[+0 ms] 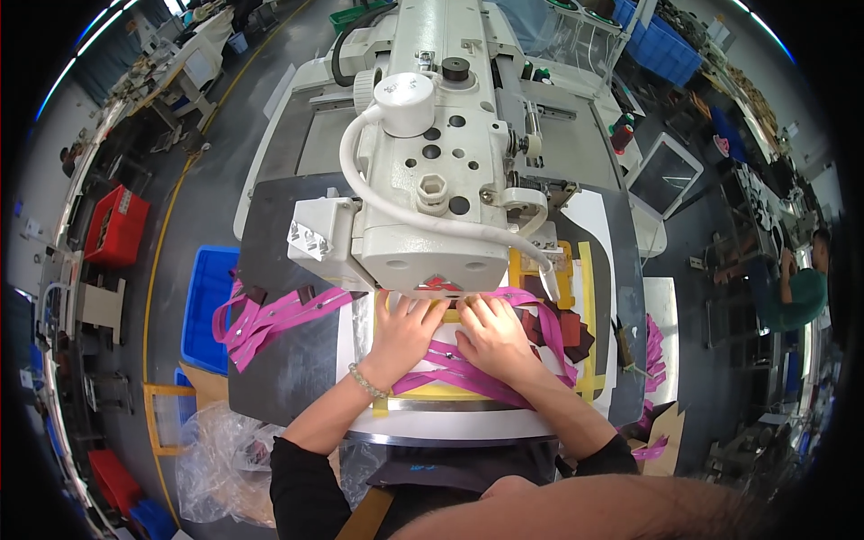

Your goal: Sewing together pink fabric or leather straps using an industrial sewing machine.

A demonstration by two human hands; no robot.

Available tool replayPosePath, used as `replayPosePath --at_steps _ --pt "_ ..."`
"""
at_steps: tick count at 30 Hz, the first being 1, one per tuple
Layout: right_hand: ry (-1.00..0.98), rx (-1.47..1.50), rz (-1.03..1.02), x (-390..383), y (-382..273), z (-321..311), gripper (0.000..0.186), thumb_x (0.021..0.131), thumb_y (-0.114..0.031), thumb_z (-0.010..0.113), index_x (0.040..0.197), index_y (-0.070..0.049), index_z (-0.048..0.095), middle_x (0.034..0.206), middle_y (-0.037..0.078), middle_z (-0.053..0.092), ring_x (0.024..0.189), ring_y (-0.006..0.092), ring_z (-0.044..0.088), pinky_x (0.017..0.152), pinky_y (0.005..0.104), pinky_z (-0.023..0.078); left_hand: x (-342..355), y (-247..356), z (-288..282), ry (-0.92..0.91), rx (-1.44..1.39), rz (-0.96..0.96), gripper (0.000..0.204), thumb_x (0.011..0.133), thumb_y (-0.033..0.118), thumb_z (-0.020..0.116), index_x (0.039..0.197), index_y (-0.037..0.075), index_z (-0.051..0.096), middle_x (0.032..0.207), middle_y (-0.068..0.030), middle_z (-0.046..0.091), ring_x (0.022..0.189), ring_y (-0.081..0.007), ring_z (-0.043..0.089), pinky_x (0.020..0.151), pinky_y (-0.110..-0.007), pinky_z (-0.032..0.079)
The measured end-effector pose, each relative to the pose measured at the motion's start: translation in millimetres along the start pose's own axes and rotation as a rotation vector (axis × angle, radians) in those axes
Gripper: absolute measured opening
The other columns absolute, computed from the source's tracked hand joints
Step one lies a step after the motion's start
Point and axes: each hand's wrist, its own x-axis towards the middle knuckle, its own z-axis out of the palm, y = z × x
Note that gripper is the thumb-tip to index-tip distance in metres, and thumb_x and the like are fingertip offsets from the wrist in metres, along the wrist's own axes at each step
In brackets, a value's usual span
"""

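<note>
Side by side, both my hands reach in close under the head of a white industrial sewing machine (434, 256). My left hand (402, 335), with a beaded bracelet at its wrist, has its fingers bent down onto the work. My right hand (493, 335) closes beside it, thumb tucked toward the left. Between their fingertips is a pink zipper (511, 294) that runs out to the right; the machine head partly hides the fingertips. More pink zipper strips (450, 367) lie under my wrists on a yellow-edged template (432, 392). Dark red and brown tabs (565, 328) lie right of my right hand.
Pink zippers with dark tabs (270, 322) drape from the table's left side into a blue bin (209, 310). At the right, scissors-like tool handles (623, 346) rest by the table edge, near more pink zippers (655, 351). A tablet-like panel (666, 175) stands beyond.
</note>
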Motion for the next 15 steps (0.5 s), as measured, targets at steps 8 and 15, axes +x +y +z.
replayPosePath --at_steps 8,15 --pt "-0.031 0.030 0.003 -2.8 3.9 -2.1 0.039 0.070 -0.017 0.068 0.103 0.001 0.056 0.113 0.021 0.055 0.104 0.0335 0.055 0.091 0.0415 0.045 1.0 -1.5 0.2 0.011 0.033 0.020 0.029 0.084 0.026 0.063 0.111 0.018 0.067 0.100 0.0026 0.059 0.091 -0.0163 0.054 0.098 -0.054 0.029" --pt "-0.035 0.050 -0.024 -2.0 6.3 -2.8 0.039 0.069 -0.016 0.067 0.102 0.002 0.056 0.115 0.023 0.056 0.106 0.0343 0.055 0.093 0.0427 0.044 0.5 -1.8 -1.8 -0.008 0.050 0.025 0.030 0.085 0.026 0.062 0.114 0.017 0.065 0.102 0.0001 0.059 0.095 -0.0193 0.054 0.098 -0.054 0.029"
